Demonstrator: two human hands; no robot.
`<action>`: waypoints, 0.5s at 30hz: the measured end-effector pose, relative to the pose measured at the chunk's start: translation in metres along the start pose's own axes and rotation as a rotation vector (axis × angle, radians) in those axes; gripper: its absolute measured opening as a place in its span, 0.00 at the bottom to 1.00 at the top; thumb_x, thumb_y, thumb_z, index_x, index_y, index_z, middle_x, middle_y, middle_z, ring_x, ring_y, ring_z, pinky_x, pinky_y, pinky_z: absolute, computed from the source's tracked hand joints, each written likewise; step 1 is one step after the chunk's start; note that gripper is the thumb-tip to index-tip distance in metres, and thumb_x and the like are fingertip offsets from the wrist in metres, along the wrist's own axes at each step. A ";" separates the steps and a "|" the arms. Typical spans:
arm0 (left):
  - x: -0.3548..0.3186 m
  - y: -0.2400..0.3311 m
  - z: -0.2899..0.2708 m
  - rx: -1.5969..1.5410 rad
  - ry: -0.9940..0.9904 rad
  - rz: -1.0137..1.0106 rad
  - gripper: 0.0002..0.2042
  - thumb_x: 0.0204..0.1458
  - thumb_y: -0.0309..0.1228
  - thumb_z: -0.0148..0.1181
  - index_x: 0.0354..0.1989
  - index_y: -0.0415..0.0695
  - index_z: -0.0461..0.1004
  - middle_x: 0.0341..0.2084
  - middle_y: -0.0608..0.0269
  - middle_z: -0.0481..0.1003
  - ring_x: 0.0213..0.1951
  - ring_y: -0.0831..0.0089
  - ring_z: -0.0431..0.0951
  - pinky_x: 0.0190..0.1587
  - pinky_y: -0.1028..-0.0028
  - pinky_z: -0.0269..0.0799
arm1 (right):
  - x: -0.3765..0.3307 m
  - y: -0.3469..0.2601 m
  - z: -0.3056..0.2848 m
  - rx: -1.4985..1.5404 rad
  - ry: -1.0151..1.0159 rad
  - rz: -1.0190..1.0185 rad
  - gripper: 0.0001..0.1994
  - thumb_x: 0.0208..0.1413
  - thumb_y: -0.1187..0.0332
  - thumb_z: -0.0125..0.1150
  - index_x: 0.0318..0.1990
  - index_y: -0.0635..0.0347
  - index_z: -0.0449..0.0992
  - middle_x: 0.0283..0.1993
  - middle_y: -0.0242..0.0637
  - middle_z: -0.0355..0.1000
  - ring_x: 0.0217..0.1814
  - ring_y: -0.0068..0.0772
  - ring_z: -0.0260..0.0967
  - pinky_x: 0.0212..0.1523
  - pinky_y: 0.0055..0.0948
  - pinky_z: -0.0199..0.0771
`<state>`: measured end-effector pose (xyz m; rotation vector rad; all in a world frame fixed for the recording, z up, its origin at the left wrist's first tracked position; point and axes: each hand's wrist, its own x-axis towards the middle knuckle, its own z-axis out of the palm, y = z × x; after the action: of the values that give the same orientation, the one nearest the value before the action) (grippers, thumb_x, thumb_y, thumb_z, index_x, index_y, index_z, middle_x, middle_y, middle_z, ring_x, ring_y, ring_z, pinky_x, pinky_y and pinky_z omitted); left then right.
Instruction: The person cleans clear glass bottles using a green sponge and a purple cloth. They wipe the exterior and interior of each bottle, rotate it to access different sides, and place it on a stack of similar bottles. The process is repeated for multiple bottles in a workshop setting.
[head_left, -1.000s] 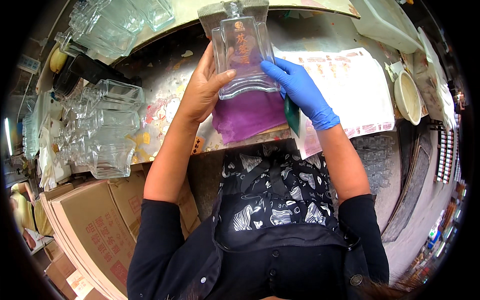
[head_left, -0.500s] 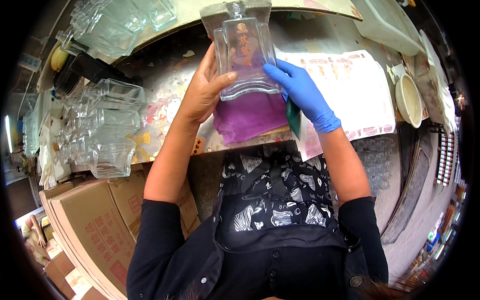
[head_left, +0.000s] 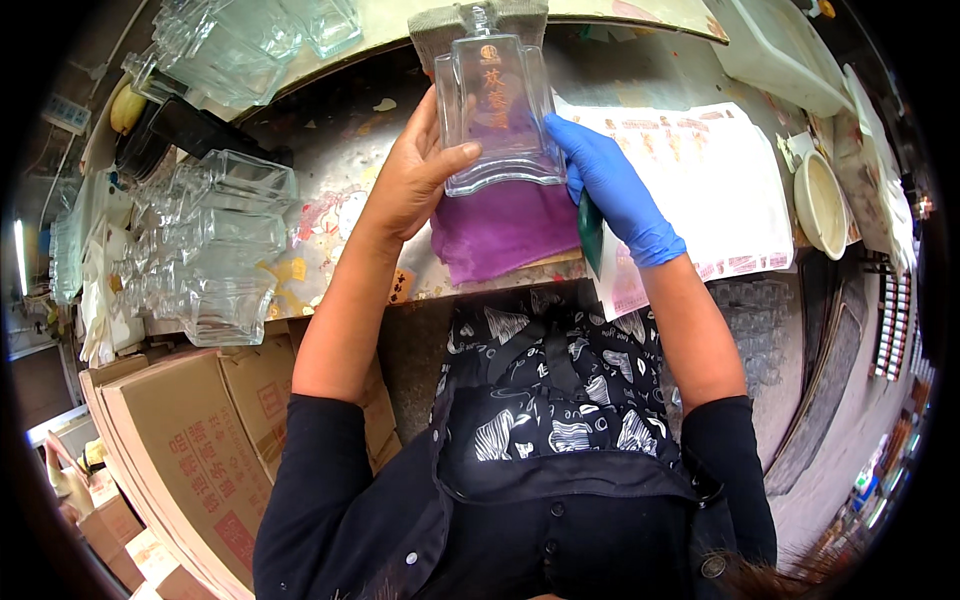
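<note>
A clear glass bottle (head_left: pixel 497 150) with stepped sides and an orange-gold printed decal lies face up, its neck away from me. My left hand (head_left: pixel 412 170), bare, grips its left side, thumb over the lower front edge and fingers behind. My right hand (head_left: pixel 608 185), in a blue glove, is at the bottle's right edge, thumb tip beside the glass. Tucked under that palm is a flat green piece (head_left: pixel 591 235), like a scraper, mostly hidden. Beneath the bottle lies a purple cloth (head_left: pixel 490 240); a grey folded cloth (head_left: pixel 430 45) is behind its neck.
White decal sheets (head_left: pixel 700 190) spread right of the bottle. A white oval bowl (head_left: pixel 822 205) stands farther right, below a translucent plastic bin (head_left: pixel 775 50). Several clear bottles (head_left: pixel 235 235) lie at the left, near cardboard boxes (head_left: pixel 170 430). More bottles (head_left: pixel 230 50) lie on the raised board behind.
My right thumb has slid off the bottle's front to its right edge, the gloved hand shifting slightly right. My left hand keeps its grip, and the bottle has barely moved.
</note>
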<state>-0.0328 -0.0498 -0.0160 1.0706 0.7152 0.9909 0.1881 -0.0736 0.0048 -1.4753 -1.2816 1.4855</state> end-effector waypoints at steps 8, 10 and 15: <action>0.000 0.003 0.000 -0.030 0.000 -0.012 0.43 0.48 0.24 0.63 0.70 0.38 0.42 0.66 0.47 0.52 0.69 0.61 0.51 0.66 0.66 0.51 | -0.001 -0.004 0.006 -0.115 0.005 -0.114 0.27 0.57 0.48 0.57 0.49 0.66 0.75 0.37 0.36 0.75 0.39 0.22 0.68 0.45 0.24 0.68; -0.001 0.002 0.000 -0.036 0.007 -0.016 0.43 0.47 0.24 0.63 0.70 0.38 0.43 0.66 0.47 0.52 0.69 0.61 0.51 0.66 0.66 0.51 | -0.001 -0.005 0.006 -0.104 -0.002 -0.117 0.27 0.57 0.48 0.58 0.48 0.67 0.75 0.37 0.36 0.75 0.39 0.22 0.68 0.45 0.24 0.68; -0.001 0.005 0.004 -0.024 0.017 -0.008 0.43 0.48 0.24 0.63 0.70 0.38 0.43 0.66 0.46 0.52 0.68 0.60 0.52 0.67 0.65 0.51 | 0.005 0.006 0.005 -0.120 0.019 -0.153 0.27 0.57 0.47 0.58 0.47 0.66 0.76 0.31 0.31 0.71 0.34 0.20 0.66 0.38 0.23 0.67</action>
<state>-0.0311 -0.0519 -0.0100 1.0384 0.7192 1.0009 0.1840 -0.0717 -0.0027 -1.4284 -1.4598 1.3128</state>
